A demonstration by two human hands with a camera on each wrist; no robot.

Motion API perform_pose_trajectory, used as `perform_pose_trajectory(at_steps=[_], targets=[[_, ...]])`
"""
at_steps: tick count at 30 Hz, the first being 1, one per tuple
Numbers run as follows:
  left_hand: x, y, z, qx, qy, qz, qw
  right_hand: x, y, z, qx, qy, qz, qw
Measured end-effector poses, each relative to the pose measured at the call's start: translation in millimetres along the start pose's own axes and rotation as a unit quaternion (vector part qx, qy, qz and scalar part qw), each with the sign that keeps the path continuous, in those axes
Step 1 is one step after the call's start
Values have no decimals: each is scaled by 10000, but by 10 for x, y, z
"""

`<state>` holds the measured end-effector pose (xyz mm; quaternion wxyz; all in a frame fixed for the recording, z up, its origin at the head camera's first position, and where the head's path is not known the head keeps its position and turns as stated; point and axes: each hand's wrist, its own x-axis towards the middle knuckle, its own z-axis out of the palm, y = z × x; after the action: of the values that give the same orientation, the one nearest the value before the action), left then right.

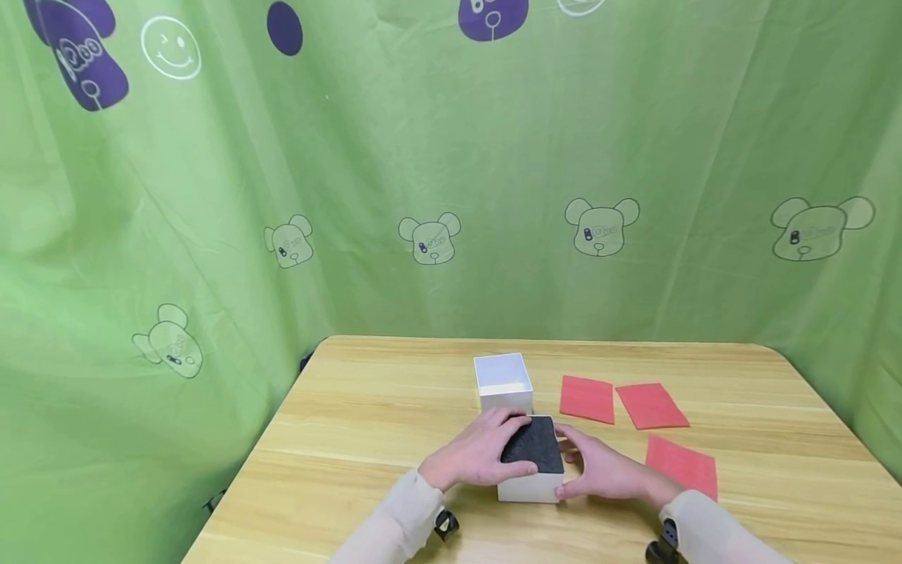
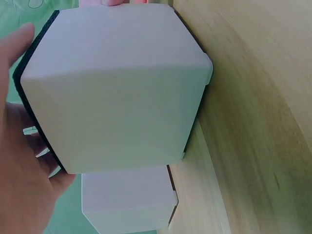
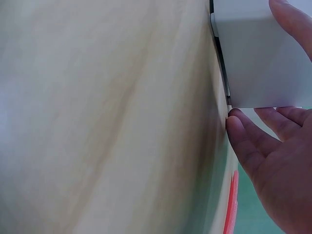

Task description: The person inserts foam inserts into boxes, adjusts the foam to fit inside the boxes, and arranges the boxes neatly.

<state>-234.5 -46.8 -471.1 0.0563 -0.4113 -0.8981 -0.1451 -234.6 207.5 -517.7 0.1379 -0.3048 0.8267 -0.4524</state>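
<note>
A white box (image 1: 530, 487) topped with a dark felt-like sheet (image 1: 533, 445) stands near the front of the table. My left hand (image 1: 481, 450) lies over the left part of the dark sheet, thumb toward the near edge and fingers toward the far one. In the left wrist view its thumb and fingers show along the dark layer on the box (image 2: 105, 117). My right hand (image 1: 604, 468) holds the box from the right, its thumb at the near corner and its fingers along the right side. The right wrist view shows that thumb against the white wall (image 3: 265, 58).
Just behind stands a second white box (image 1: 504, 401), open at the top. Red sheets lie flat to the right: one (image 1: 587, 399) beside the rear box, another (image 1: 651, 406) further right, a third (image 1: 682, 464) close to my right forearm. A green curtain (image 1: 493, 290) hangs behind the wooden table (image 1: 366, 399).
</note>
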Motion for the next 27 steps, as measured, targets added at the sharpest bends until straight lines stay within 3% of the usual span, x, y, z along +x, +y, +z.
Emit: perform_pose_trajectory(at_steps=[12,27], targets=[[31,18,-9,177,23,132,9998,17,18,6,-58,20,62,10000],[97,64,-7,311,-35,3,9995,31,36,11,-103,9,45,9999]])
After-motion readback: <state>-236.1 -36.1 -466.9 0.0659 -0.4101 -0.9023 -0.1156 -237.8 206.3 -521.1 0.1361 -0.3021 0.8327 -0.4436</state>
